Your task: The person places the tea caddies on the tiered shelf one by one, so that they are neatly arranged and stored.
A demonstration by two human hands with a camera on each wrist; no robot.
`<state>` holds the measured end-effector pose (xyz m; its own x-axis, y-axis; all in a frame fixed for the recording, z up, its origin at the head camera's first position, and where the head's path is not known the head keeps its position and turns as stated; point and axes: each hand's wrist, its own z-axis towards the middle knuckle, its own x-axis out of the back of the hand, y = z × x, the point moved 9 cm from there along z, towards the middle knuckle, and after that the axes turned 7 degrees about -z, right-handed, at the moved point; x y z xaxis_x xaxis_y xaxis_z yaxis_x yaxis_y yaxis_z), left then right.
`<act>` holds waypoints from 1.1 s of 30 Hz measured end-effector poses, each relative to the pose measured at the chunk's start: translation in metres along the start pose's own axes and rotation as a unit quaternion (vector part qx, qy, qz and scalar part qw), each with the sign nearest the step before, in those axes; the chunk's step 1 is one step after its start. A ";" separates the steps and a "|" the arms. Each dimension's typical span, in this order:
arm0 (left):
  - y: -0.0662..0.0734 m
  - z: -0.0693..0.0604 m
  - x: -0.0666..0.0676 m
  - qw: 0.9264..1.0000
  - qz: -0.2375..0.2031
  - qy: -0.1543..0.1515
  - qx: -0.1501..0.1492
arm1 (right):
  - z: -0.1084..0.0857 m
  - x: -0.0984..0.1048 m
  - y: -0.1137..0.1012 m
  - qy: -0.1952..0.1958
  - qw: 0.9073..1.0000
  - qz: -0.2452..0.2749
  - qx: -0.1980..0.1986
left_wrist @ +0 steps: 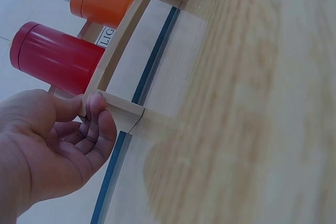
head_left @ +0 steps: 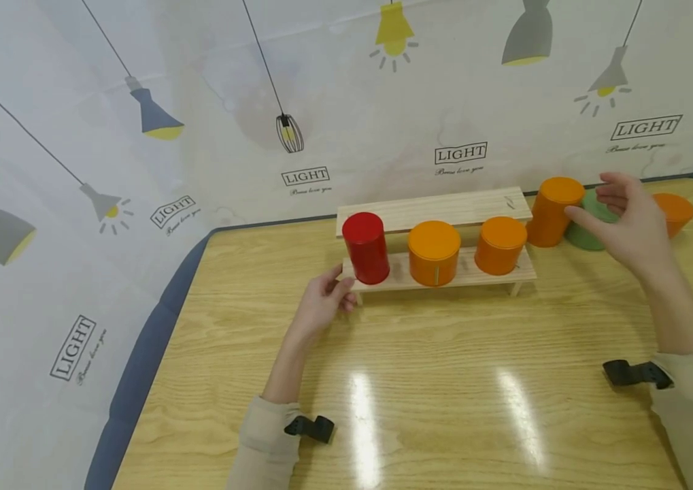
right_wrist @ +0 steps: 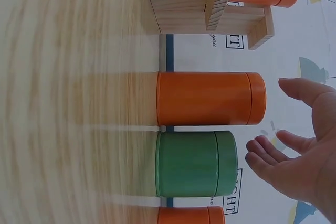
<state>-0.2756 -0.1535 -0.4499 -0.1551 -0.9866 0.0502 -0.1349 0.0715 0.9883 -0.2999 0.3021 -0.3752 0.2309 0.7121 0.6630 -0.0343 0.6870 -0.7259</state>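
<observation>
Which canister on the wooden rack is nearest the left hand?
The red canister, at the left end of the rack; the two orange ones there stand farther right.

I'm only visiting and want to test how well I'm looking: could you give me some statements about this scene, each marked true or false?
1. The left hand holds the left end of the wooden rack. True.
2. The red canister stands on the rack's front shelf. True.
3. The green canister stands on the rack too. False: it stands on the table, beside a tall orange canister.
4. The right hand grips the red canister. False: that hand holds nothing.
5. The backdrop shows printed lamps. True.
</observation>
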 end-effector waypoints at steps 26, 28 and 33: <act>-0.002 0.002 0.001 1.000 0.002 -0.007 -0.008 | 0.021 -0.023 0.009 -0.024 1.000 -0.011 -0.003; -0.001 0.002 0.001 1.000 0.003 -0.007 -0.009 | 0.023 -0.024 0.009 -0.020 1.000 -0.010 -0.002; -0.001 0.001 0.001 1.000 0.001 -0.005 -0.009 | 0.025 -0.026 0.009 -0.014 1.000 -0.005 -0.006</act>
<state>-0.2771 -0.1543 -0.4510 -0.1660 -0.9848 0.0516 -0.1177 0.0718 0.9905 -0.3304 0.2932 -0.3946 0.2046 0.7089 0.6750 -0.0211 0.6926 -0.7210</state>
